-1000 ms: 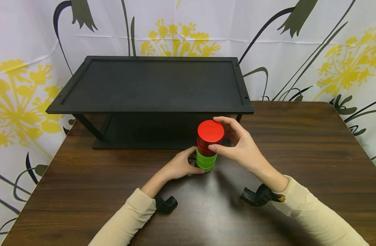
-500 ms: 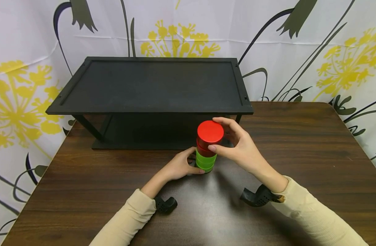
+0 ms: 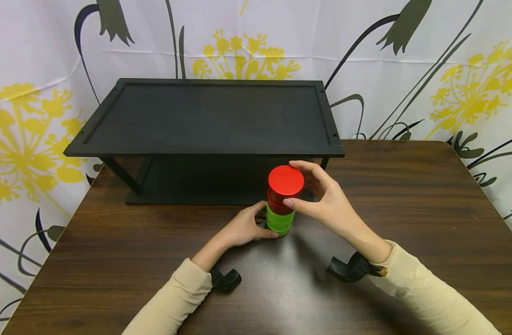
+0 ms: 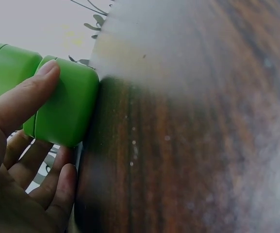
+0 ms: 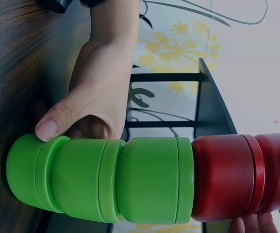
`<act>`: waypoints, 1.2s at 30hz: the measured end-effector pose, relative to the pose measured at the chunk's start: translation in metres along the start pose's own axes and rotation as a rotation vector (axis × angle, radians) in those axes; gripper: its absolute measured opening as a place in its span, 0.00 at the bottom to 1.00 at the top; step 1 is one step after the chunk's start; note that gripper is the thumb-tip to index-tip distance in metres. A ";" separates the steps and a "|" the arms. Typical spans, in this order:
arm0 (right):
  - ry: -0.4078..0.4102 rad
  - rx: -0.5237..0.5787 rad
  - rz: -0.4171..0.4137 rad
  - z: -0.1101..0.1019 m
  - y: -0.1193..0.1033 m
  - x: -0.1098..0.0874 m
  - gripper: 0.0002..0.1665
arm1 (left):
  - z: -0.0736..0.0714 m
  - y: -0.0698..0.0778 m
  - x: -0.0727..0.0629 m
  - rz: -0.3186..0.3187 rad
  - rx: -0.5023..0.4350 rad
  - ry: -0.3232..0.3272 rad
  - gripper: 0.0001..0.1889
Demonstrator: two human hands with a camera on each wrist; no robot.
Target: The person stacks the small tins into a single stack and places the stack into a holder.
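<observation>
A stack of round, lidded-looking containers stands upright on the table, three green below and two red above. My left hand (image 3: pixel 247 228) grips the lowest green container (image 5: pixel 25 170) near the table, thumb on the near side and fingers behind; the left wrist view shows the thumb across that green container (image 4: pixel 69 107). Up at the top, my right hand (image 3: pixel 329 200) holds the uppermost red container (image 3: pixel 286 180) between thumb and fingers. The lower red container (image 5: pixel 222 177) sits directly on the green ones. In the right wrist view, most of the right hand is out of frame.
A black two-level shelf (image 3: pixel 214 116) stands just behind the stack, its top board overhanging close to the right hand's fingers. Brown wood table (image 3: pixel 407 209) extends to both sides. A flower-patterned cloth (image 3: pixel 348 28) hangs behind. Black wrist cameras (image 3: pixel 225 280) jut from both sleeves.
</observation>
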State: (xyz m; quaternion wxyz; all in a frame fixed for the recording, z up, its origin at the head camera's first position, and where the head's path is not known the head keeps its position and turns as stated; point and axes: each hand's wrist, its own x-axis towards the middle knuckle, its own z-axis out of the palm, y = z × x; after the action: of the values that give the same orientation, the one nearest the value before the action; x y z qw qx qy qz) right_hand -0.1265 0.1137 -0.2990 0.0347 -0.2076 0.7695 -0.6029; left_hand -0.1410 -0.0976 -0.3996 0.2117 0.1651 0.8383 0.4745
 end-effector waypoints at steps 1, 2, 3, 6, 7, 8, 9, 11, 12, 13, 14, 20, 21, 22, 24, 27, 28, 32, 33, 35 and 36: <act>0.000 0.000 0.000 0.000 0.000 0.000 0.38 | 0.000 0.000 0.000 0.002 0.000 0.000 0.35; 0.001 0.000 -0.002 0.000 0.000 0.000 0.39 | 0.000 0.000 0.000 0.003 0.001 0.000 0.35; 0.001 0.001 -0.002 0.000 0.000 0.000 0.39 | 0.000 0.000 0.000 0.003 0.001 0.001 0.36; 0.001 0.003 -0.004 0.000 0.000 0.000 0.39 | 0.000 -0.001 0.000 0.000 0.001 0.002 0.35; 0.001 0.002 -0.005 0.000 0.000 0.000 0.39 | 0.000 -0.001 0.000 0.000 0.002 0.002 0.35; 0.002 0.000 -0.005 0.000 0.000 0.000 0.39 | 0.000 -0.001 0.000 -0.001 0.002 0.003 0.35; 0.001 -0.001 -0.005 0.000 0.000 -0.001 0.39 | 0.000 -0.001 0.000 -0.001 0.003 0.004 0.35; 0.001 -0.004 -0.004 0.000 0.000 -0.001 0.39 | 0.001 -0.001 0.000 -0.003 0.002 0.005 0.35; 0.000 -0.006 -0.004 0.000 0.000 -0.001 0.39 | 0.001 -0.001 0.000 -0.003 0.000 0.005 0.35; 0.000 -0.007 -0.003 0.000 0.000 -0.001 0.38 | 0.001 -0.001 0.000 -0.003 -0.002 0.005 0.35; 0.000 -0.009 -0.003 0.000 0.000 -0.001 0.38 | 0.001 -0.001 0.000 -0.003 -0.003 0.005 0.35; -0.003 -0.016 -0.002 0.000 0.000 -0.001 0.37 | 0.000 -0.001 -0.001 0.000 -0.003 0.003 0.35; -0.004 -0.017 -0.002 0.000 0.000 -0.001 0.37 | 0.000 -0.001 -0.001 0.001 -0.003 0.002 0.35; -0.003 -0.018 -0.004 0.000 0.000 -0.001 0.37 | 0.000 -0.001 -0.001 0.003 -0.003 0.002 0.35; -0.002 -0.020 -0.005 -0.001 -0.001 -0.001 0.37 | -0.001 0.000 -0.001 0.009 -0.004 0.002 0.35; -0.001 -0.023 -0.003 -0.001 -0.003 -0.001 0.37 | -0.002 0.001 -0.002 0.017 -0.005 -0.001 0.35; -0.002 -0.024 -0.001 -0.001 -0.004 -0.002 0.37 | -0.002 0.001 -0.002 0.020 -0.005 -0.001 0.35; -0.005 -0.033 0.000 -0.002 -0.008 -0.002 0.38 | -0.002 0.002 -0.004 0.026 -0.005 0.000 0.35; -0.007 -0.034 0.001 -0.002 -0.008 -0.002 0.38 | -0.002 0.003 -0.004 0.026 -0.007 0.001 0.35; -0.010 -0.038 0.001 -0.004 -0.010 -0.003 0.37 | -0.003 0.004 -0.005 0.026 -0.011 0.004 0.35; -0.012 -0.040 0.003 -0.004 -0.011 -0.003 0.37 | -0.003 0.004 -0.006 0.027 -0.013 0.005 0.35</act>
State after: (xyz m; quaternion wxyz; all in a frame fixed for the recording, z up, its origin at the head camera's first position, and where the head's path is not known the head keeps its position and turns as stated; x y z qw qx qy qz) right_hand -0.1222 0.1165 -0.2878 0.0361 -0.2109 0.7814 -0.5862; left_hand -0.1372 -0.1003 -0.3938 0.2041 0.1737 0.8334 0.4833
